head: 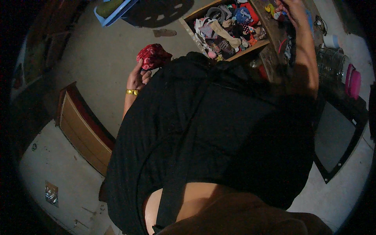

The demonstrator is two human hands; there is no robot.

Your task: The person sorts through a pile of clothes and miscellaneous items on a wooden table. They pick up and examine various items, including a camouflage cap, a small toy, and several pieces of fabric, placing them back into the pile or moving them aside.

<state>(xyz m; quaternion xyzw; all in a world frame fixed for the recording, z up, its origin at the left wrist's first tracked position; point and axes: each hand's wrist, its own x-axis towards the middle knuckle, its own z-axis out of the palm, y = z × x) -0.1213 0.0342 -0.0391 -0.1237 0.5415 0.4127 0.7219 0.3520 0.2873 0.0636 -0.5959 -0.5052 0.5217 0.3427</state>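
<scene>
My left hand, with a gold-coloured band at the wrist, grips a folded red patterned cloth at the left of the head view. At the top right, my right hand reaches over a dark wooden surface beside small colourful items; the frame cuts it off partly, and whether it holds anything cannot be told. Between the hands is an open wooden drawer full of socks and other small garments. My black top fills the middle of the view.
A single sock lies on the floor near a round dark object and a blue-edged item. At right are a large glass jar, a pink lid, a white-and-blue cup and a dark-framed screen.
</scene>
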